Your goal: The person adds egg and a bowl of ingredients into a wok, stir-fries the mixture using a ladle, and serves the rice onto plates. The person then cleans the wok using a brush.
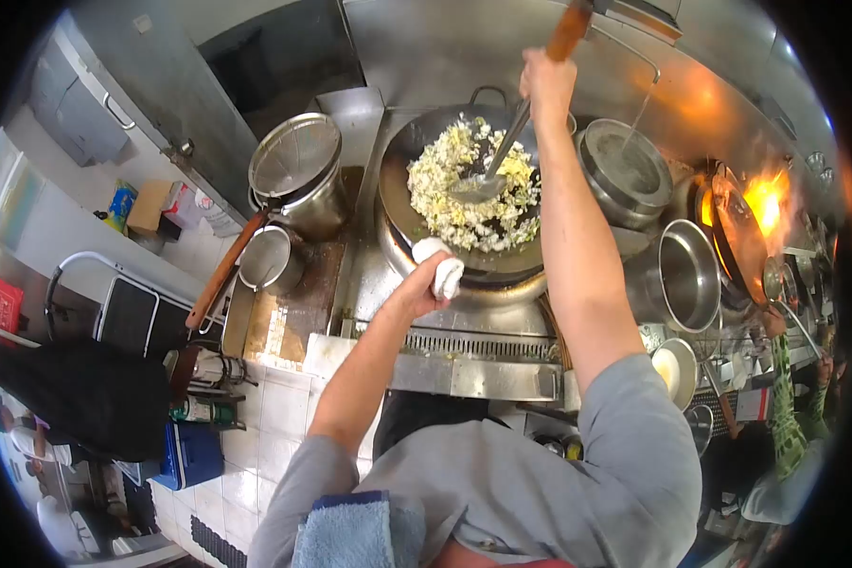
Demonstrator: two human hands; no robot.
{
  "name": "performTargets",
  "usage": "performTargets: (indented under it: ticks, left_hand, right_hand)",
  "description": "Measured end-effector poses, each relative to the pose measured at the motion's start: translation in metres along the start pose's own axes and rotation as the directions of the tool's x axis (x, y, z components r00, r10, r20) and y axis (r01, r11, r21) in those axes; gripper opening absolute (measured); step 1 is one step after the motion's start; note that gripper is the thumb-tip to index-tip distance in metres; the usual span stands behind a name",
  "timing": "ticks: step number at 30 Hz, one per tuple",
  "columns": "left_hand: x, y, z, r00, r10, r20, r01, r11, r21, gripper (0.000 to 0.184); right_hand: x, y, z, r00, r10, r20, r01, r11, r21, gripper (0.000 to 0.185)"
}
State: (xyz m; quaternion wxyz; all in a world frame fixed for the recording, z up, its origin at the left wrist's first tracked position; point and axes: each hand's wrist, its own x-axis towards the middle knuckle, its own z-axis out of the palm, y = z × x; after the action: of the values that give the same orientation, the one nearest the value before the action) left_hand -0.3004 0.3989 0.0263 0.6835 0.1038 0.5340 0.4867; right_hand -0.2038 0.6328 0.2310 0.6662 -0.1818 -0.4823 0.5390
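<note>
A large dark wok (399, 194) sits on the range in front of me. Pale fried rice (443, 161) with yellow egg-like bits is spread inside it. My right hand (549, 87) grips a long wok spatula (513, 137) near its wooden handle, and the metal blade rests in the rice. At the wok's near rim, my left hand (418, 287) is closed around a folded white cloth (438, 269). The cloth appears to lie against the rim; the fingers are partly hidden by it.
To the left stand a pot topped with a round strainer (295, 156) and a smaller metal pot (268, 258). On the right are a lidded pot (625, 172), an open steel pot (688, 275) and another wok (736, 232) beside tall flames (769, 201). A co-worker's patterned sleeve (788, 407) shows at far right.
</note>
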Motion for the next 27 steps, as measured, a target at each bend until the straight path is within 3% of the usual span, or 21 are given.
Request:
performTargets:
  ticks: [3, 5, 7, 8, 10, 11, 12, 13, 14, 15, 16, 17, 20, 21, 23, 24, 25, 27]
  left_hand:
    - [0.001, 0.004, -0.002, 0.999, -0.034, 0.01, 0.034, 0.999, 0.008, 0.02]
    - [0.005, 0.001, -0.007, 0.998, -0.041, 0.048, 0.041, 0.999, -0.01, 0.021]
    - [0.007, 0.0, -0.01, 0.991, -0.082, 0.11, 0.083, 0.997, 0.001, 0.023]
    - [0.011, 0.003, -0.008, 0.987, -0.084, 0.136, 0.086, 0.996, -0.008, 0.024]
    - [0.008, -0.002, -0.009, 0.989, -0.096, 0.111, 0.099, 0.995, -0.024, 0.026]
    - [0.015, -0.005, -0.018, 0.974, -0.066, 0.218, 0.069, 0.998, -0.006, 0.027]
    - [0.005, -0.002, -0.012, 0.983, -0.056, 0.172, 0.062, 0.998, -0.029, 0.028]
    - [-0.005, 0.002, -0.005, 0.99, -0.051, 0.129, 0.058, 0.997, -0.051, 0.029]
    - [-0.003, 0.004, -0.006, 0.989, -0.066, 0.134, 0.073, 0.996, -0.044, 0.029]
    - [0.001, 0.005, -0.008, 0.984, -0.068, 0.163, 0.076, 0.996, -0.044, 0.027]
    - [0.007, 0.005, -0.011, 0.979, -0.08, 0.185, 0.089, 0.995, -0.041, 0.026]
    - [0.01, -0.001, -0.015, 0.974, -0.094, 0.205, 0.103, 0.994, -0.033, 0.025]
    - [0.001, 0.005, -0.011, 0.977, -0.085, 0.194, 0.092, 0.995, -0.03, 0.028]
    - [-0.002, 0.005, -0.009, 0.981, -0.073, 0.178, 0.082, 0.996, -0.045, 0.028]
    - [0.014, -0.007, -0.014, 0.975, -0.033, 0.22, 0.067, 0.987, -0.147, 0.028]
    - [0.015, -0.008, -0.015, 0.973, -0.048, 0.226, 0.082, 0.986, -0.145, 0.028]
    - [0.015, -0.005, -0.014, 0.971, -0.055, 0.235, 0.089, 0.987, -0.137, 0.027]
    - [0.011, -0.003, -0.01, 0.975, -0.045, 0.218, 0.081, 0.984, -0.158, 0.025]
  right_hand:
    - [-0.03, -0.065, 0.02, 0.997, 0.011, 0.079, -0.011, 1.0, 0.001, 0.026]
    - [-0.08, -0.061, 0.014, 0.991, -0.133, -0.001, 0.133, 0.99, -0.051, 0.027]
    - [-0.087, -0.011, 0.018, 0.996, -0.05, -0.077, 0.052, 0.999, 0.014, 0.025]
    - [-0.064, 0.01, 0.007, 0.994, -0.104, 0.016, 0.105, 0.989, -0.103, 0.023]
    - [-0.069, -0.024, 0.012, 0.996, -0.059, -0.06, 0.053, 0.993, -0.105, 0.022]
    - [-0.067, -0.041, 0.019, 0.994, -0.06, -0.096, 0.052, 0.995, -0.09, 0.021]
    - [-0.087, -0.054, 0.008, 0.999, 0.028, -0.03, -0.026, 0.998, 0.053, 0.022]
    - [-0.121, -0.064, 0.022, 0.974, -0.197, -0.111, 0.182, 0.975, -0.131, 0.024]
    - [-0.123, -0.042, 0.025, 0.962, -0.241, -0.131, 0.22, 0.963, -0.156, 0.028]
    - [-0.128, -0.017, 0.018, 0.951, -0.268, -0.153, 0.238, 0.953, -0.187, 0.032]
    - [-0.111, -0.008, 0.01, 0.965, -0.26, -0.027, 0.253, 0.956, -0.147, 0.031]
    - [-0.091, -0.003, 0.004, 0.957, -0.289, -0.014, 0.279, 0.935, -0.219, 0.028]
    - [-0.111, -0.053, 0.01, 0.965, -0.157, -0.209, 0.141, 0.986, -0.089, 0.032]
    - [-0.126, -0.054, 0.006, 0.943, -0.296, -0.151, 0.252, 0.934, -0.254, 0.021]
    - [-0.096, 0.0, -0.021, 0.94, -0.336, -0.062, 0.312, 0.918, -0.243, 0.025]
    - [-0.066, 0.011, -0.028, 0.923, -0.384, -0.009, 0.355, 0.862, -0.363, 0.026]
    - [-0.047, -0.003, -0.015, 0.874, -0.482, -0.062, 0.426, 0.821, -0.381, 0.028]
    - [-0.019, -0.041, -0.007, 0.927, -0.349, -0.14, 0.332, 0.934, -0.132, 0.026]
